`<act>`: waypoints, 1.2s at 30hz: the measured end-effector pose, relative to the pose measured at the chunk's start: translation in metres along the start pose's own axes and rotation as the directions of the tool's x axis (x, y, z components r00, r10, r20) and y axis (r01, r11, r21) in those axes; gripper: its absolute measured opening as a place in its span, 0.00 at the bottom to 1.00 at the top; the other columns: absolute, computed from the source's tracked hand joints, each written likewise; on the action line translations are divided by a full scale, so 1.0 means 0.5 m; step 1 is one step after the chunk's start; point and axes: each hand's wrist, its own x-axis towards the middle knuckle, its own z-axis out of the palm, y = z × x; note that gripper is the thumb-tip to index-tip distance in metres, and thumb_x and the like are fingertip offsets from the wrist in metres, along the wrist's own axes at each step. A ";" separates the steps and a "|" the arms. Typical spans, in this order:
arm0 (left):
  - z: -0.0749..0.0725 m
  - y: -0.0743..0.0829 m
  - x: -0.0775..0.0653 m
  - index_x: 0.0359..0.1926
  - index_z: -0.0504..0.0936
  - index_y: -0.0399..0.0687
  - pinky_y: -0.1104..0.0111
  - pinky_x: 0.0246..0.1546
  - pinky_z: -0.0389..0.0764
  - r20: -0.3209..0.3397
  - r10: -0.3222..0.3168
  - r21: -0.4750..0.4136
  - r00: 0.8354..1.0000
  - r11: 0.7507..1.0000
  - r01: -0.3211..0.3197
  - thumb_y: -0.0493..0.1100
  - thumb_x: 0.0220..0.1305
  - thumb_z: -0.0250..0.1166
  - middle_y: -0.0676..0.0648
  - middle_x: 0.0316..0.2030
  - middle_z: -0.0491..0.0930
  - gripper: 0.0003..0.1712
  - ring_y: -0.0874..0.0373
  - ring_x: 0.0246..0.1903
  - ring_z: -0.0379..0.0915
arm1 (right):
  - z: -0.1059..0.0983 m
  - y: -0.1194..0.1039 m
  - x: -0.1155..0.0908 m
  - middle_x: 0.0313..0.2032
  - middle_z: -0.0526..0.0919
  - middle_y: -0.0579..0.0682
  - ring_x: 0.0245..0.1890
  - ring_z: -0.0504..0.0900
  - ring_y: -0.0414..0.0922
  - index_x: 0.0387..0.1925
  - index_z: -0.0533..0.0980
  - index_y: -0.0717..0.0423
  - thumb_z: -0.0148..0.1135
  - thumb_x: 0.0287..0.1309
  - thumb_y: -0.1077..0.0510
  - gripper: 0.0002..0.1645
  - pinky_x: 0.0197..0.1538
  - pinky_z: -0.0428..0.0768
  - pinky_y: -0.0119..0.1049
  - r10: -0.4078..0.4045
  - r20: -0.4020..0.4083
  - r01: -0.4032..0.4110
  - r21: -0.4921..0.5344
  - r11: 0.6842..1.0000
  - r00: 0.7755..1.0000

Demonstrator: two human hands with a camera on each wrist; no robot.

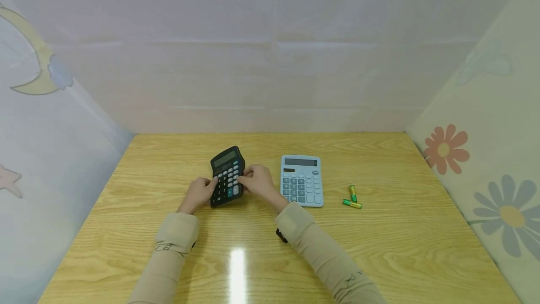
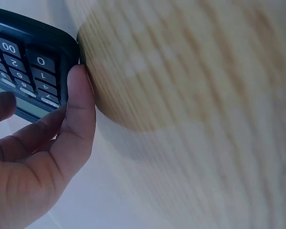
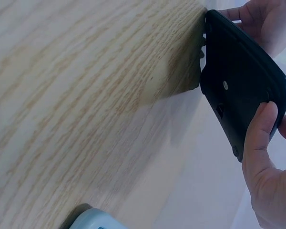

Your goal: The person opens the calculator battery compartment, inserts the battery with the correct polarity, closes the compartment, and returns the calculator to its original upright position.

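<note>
Black calculator (image 1: pixel 226 183): tilted above the table (image 1: pixel 118 229), keys up, between 2 hands.
Left hand (image 1: pixel 199 194): fingers bent, gripping its left edge, thumb on the front.
Right hand (image 1: pixel 258 180): pinches its right edge, 1 finger against the back.
Blue calculator (image 1: pixel 311 179): flat, just right of that hand.
Batteries (image 1: pixel 352 203): 2, lying farther right.

Dark calculator (image 2: pixel 31 67) at upper left, keys showing — left-hand fingers (image 2: pixel 80 107) against edge — wood-grain tabletop (image 2: pixel 200 76) alongside.

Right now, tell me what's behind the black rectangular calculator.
Behind the black calculator, fingers of the right hand touch its back; what they cover is hidden.
</note>
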 end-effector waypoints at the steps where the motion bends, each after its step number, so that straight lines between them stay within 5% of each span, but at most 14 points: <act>1: 0.000 0.000 0.000 0.44 0.77 0.26 0.66 0.21 0.76 -0.002 -0.011 -0.006 1.000 1.000 0.011 0.50 0.70 0.44 0.37 0.31 0.78 0.28 0.54 0.22 0.74 | 0.000 0.000 0.000 0.32 0.81 0.58 0.27 0.82 0.56 0.45 0.73 0.71 0.61 0.55 0.61 0.19 0.31 0.80 0.45 -0.002 0.002 0.002 0.005 1.000 1.000; 22: 0.002 0.003 0.006 0.43 0.76 0.26 0.65 0.22 0.77 0.028 -0.039 0.050 0.999 0.998 0.038 0.68 0.61 0.47 0.37 0.32 0.79 0.43 0.54 0.24 0.76 | 0.008 -0.016 -0.011 0.30 0.82 0.60 0.25 0.82 0.58 0.42 0.73 0.72 0.61 0.55 0.61 0.17 0.29 0.80 0.46 -0.086 -0.004 0.085 -0.009 0.996 0.996; 31: 0.002 0.007 0.008 0.45 0.76 0.25 0.65 0.23 0.78 0.045 -0.056 0.046 0.997 0.998 0.054 0.68 0.61 0.48 0.36 0.33 0.79 0.44 0.54 0.23 0.76 | 0.009 -0.020 -0.012 0.29 0.82 0.58 0.24 0.82 0.57 0.42 0.74 0.70 0.62 0.55 0.61 0.17 0.21 0.78 0.32 -0.101 -0.014 0.100 -0.045 0.994 0.995; 36: 0.000 0.009 0.004 0.45 0.74 0.24 0.65 0.23 0.78 0.066 -0.059 0.022 0.996 0.998 0.057 0.66 0.62 0.48 0.35 0.34 0.78 0.43 0.54 0.24 0.76 | 0.008 -0.024 -0.016 0.29 0.82 0.58 0.25 0.82 0.58 0.41 0.74 0.70 0.62 0.55 0.61 0.16 0.25 0.80 0.39 -0.100 -0.009 0.100 -0.026 0.995 0.995</act>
